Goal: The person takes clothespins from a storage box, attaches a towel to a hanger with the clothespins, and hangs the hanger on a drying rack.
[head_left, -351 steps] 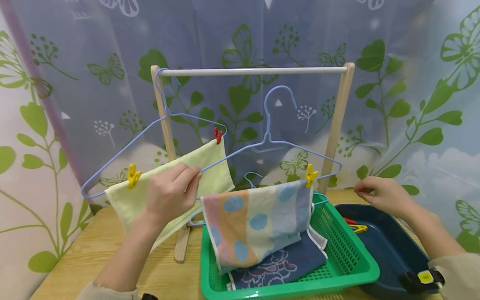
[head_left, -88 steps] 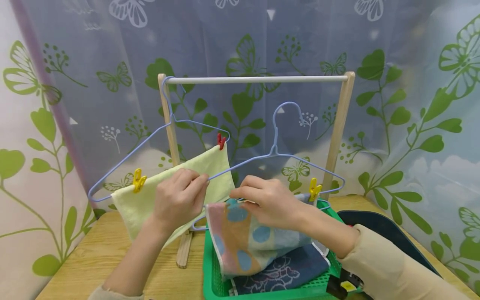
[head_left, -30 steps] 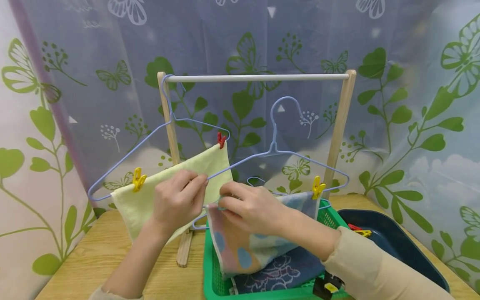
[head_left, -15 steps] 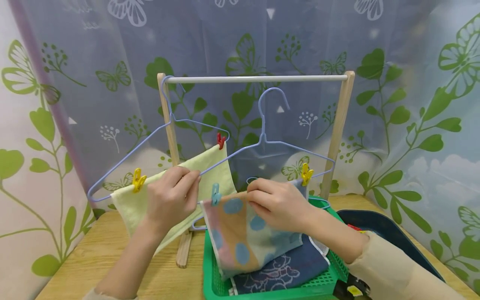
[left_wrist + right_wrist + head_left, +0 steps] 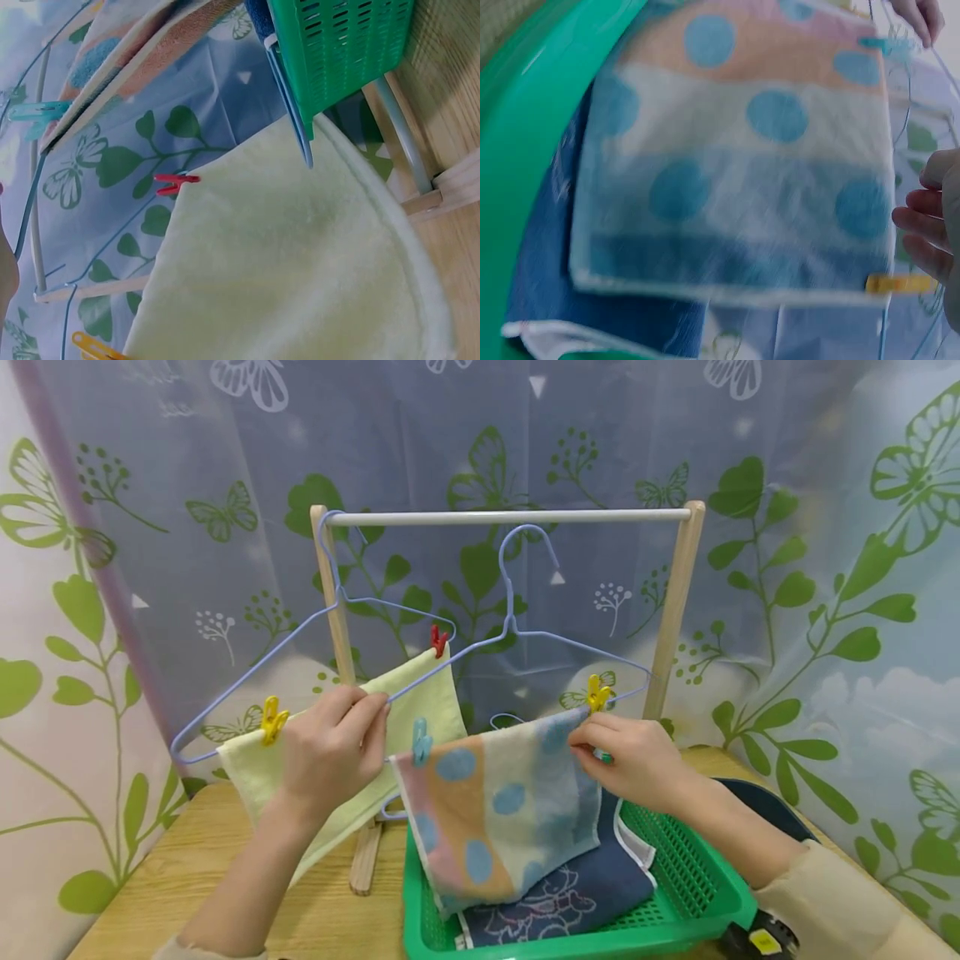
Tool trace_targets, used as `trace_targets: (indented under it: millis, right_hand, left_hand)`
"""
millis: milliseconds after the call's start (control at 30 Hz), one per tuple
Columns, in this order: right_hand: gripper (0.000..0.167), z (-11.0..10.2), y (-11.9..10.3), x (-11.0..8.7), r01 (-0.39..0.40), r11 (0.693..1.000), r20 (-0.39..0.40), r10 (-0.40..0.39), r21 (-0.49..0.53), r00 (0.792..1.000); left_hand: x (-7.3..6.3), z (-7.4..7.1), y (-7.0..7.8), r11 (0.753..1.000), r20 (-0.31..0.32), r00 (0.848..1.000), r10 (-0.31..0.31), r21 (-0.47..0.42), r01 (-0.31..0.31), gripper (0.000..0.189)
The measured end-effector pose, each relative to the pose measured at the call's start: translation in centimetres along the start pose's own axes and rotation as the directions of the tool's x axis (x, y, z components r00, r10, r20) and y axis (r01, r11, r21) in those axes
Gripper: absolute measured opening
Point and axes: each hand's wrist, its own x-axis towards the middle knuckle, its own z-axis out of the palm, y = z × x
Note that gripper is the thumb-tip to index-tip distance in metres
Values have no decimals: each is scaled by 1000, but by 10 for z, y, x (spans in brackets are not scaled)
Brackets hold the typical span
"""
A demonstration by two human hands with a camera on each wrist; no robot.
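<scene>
My left hand point(image 5: 333, 747) grips the left arm of a blue wire hanger point(image 5: 512, 625), raised in front of the rack. A striped towel with blue dots point(image 5: 510, 797) hangs from its lower bar. One teal clothespin point(image 5: 422, 742) holds the towel's left corner, and a yellow clothespin point(image 5: 597, 693) its right corner. Just under the yellow clothespin, my right hand point(image 5: 637, 760) overlaps the towel's right part. In the right wrist view its fingers point(image 5: 922, 221) are loosely bent beside the towel's top edge, with nothing seen held in them.
A second hanger point(image 5: 255, 664) on the rack's white rod point(image 5: 510, 517) carries a pale yellow cloth point(image 5: 431, 693) under a red and a yellow clothespin. Below the dotted towel stands a green basket point(image 5: 690, 877) holding a navy cloth point(image 5: 555, 902). A dark tray point(image 5: 772, 806) lies behind my right forearm.
A teal clothespin now sits on the towel's left corner, bare 11.7 s ago. My right hand has left it and moved right along the towel. The held hanger has shifted left and slightly up.
</scene>
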Motion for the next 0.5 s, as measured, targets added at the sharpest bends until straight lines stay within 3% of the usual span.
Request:
trace_targets:
  millis: [367, 500]
  right_hand:
    - [36, -14, 34, -31, -91, 994, -47, 89, -58, 995]
    - [15, -18, 45, -40, -134, 987, -18, 133, -86, 991]
  left_hand:
    - [2, -6, -5, 1000, -1, 1000, -13, 21, 13, 14]
    - [3, -8, -6, 1000, -4, 1000, -17, 20, 17, 14]
